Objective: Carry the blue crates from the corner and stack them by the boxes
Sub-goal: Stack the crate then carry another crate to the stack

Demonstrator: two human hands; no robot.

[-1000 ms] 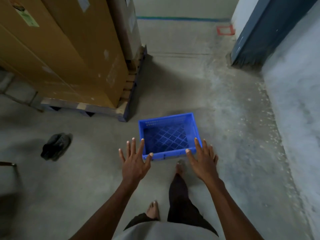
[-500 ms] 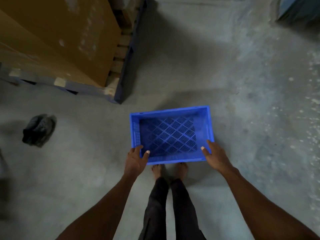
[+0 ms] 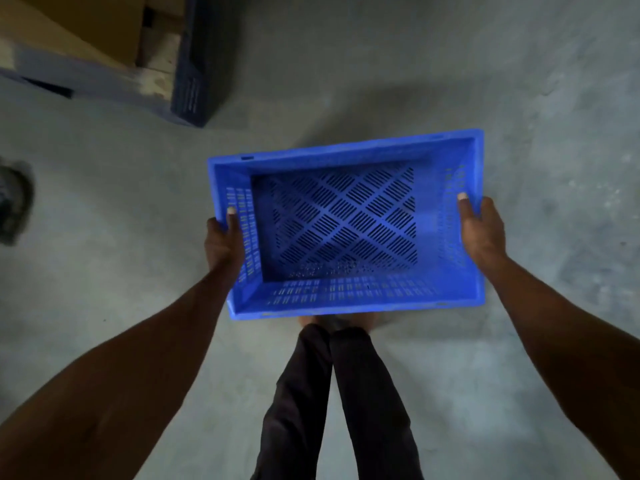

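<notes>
Both hands grip one blue crate point(image 3: 346, 223) by its short ends: the left hand point(image 3: 223, 242) wraps the left wall with its thumb hooked over the rim into the slotted side, and the right hand point(image 3: 481, 230) does the same on the right wall, thumb laid inside, the remaining fingers hidden behind the plastic. Between the two hands the crate sits open side up and nearly level, its far rim tipped slightly away from the person, and its floor shows a diamond pattern of slits with nothing inside. Whether its base touches the concrete floor point(image 3: 415, 64) or hangs just above it cannot be told from this angle (a soft shadow spreads on the floor beyond the far rim). Directly below the crate's near wall, between the forearms, stand the person's legs in dark trousers point(image 3: 332, 403), with bare toes just peeping out under the near rim. Up and to the left of the left hand, well apart from the crate, a pallet point(image 3: 188, 84) with a dark blue corner carries brown cardboard boxes point(image 3: 79, 29), only their lower parts in view. Farther left of the left hand, at the frame's edge, lies a dark blurred object point(image 3: 14, 202) that cannot be identified.
</notes>
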